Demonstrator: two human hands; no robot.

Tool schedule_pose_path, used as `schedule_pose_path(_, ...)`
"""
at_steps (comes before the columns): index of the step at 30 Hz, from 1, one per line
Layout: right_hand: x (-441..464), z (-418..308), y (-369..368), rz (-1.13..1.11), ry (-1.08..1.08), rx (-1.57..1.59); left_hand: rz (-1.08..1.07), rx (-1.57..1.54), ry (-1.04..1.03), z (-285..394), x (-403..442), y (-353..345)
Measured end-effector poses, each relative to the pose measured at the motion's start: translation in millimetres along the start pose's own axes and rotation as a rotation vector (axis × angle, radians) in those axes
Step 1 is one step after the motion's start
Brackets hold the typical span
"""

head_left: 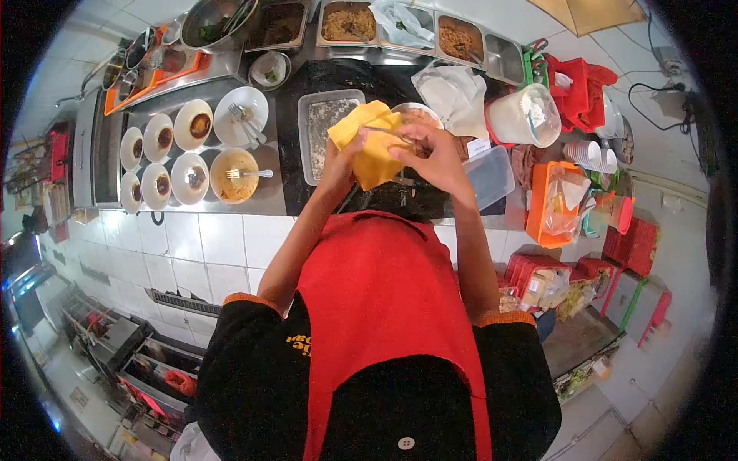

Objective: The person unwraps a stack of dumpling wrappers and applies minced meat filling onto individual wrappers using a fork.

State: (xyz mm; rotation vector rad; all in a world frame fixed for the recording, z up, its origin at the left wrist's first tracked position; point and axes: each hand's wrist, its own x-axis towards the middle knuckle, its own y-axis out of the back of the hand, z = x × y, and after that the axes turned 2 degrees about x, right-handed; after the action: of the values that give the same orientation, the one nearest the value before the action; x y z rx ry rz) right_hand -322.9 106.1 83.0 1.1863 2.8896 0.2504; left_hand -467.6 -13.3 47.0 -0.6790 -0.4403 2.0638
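Observation:
A yellow cloth-like sheet (369,154) hangs from my left hand (347,160), whose fingers are closed on its edge above the counter. My right hand (437,160) is at the sheet's right side, fingers curled around a thin object too small to make out. Just behind the hands is a round bowl (419,112) with pinkish-brown contents, partly hidden. To the left lies a clear rectangular tray (311,138) with pale powdery contents. On the right, a transparent lid (489,175) rests near the counter's front edge.
Several white bowls (190,178) with dark sauce stand at left, beside a plate of cutlery (254,107). Metal food trays (348,23) line the back. A white tub (524,115) and an orange basket (550,207) are at right.

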Motion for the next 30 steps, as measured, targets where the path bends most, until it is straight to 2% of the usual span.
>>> schedule_pose_path(2, 1, 1, 17, -0.071, -0.074, -0.104, -0.066, -0.087, 0.043, 7, 2, -1)
schedule_pose_path(4, 0, 2, 23, -0.148, -0.154, -0.203, -0.044, -0.065, 0.060, 16, -1, -6)
schedule_pose_path(7, 0, -9, 21, -0.091, -0.162, -0.131, -0.021, -0.057, 0.066, 12, 1, -6)
schedule_pose_path(9, 0, -33, 14, -0.054, -0.121, -0.324, -0.015, -0.067, 0.060, 7, 4, -1)
schedule_pose_path(10, 0, -26, 12, -0.050, -0.121, -0.321, -0.016, -0.085, 0.053, 5, 6, 2)
schedule_pose_path(12, 4, -14, 8, 0.060, -0.061, -0.107, -0.019, -0.108, 0.042, 5, 9, 2)
schedule_pose_path(13, 3, -18, 6, 0.054, -0.060, -0.112, 0.010, -0.102, 0.049, 7, 8, 0)
schedule_pose_path(15, -6, -35, -4, 0.043, -0.110, -0.280, 0.044, -0.110, 0.063, 4, 7, 1)
schedule_pose_path(17, -14, -59, -25, -0.203, -0.106, -0.055, -0.061, -0.274, 0.214, -7, 13, 14)
schedule_pose_path(18, -12, -79, -25, -0.378, -0.117, -0.072, -0.179, -0.447, 0.272, -16, 18, 27)
schedule_pose_path(19, -14, -78, -24, -0.380, -0.120, -0.071, -0.176, -0.449, 0.273, -29, 24, 40)
schedule_pose_path(21, -14, -71, -21, -0.236, -0.082, 0.236, -0.178, -0.688, 0.216, -44, 28, 68)
schedule_pose_path(22, -13, -58, -5, -0.182, -0.073, 0.124, -0.224, -0.732, 0.156, -35, 21, 78)
schedule_pose_path(23, -17, -47, 6, -0.026, -0.152, 0.081, -0.214, -0.734, 0.148, -31, 18, 86)
schedule_pose_path(24, -16, -18, 26, 0.046, -0.059, -0.081, -0.216, -0.753, 0.054, -29, 16, 92)
schedule_pose_path(25, -21, 0, 46, 0.048, -0.191, -0.436, -0.219, -0.774, -0.033, -30, 13, 98)
schedule_pose_path(26, -25, 14, 58, 0.052, -0.320, -0.795, -0.217, -0.716, -0.034, -29, 14, 107)
schedule_pose_path(27, -27, 23, 59, 0.053, -0.324, -0.801, -0.218, -0.722, -0.030, -28, 14, 112)
schedule_pose_path(29, -30, 41, 55, -0.053, -0.465, -1.046, -0.032, -0.733, -0.006, -29, 14, 116)
schedule_pose_path(30, -36, 57, 51, -0.003, -0.365, -1.064, -0.020, -0.673, -0.087, -35, 13, 118)
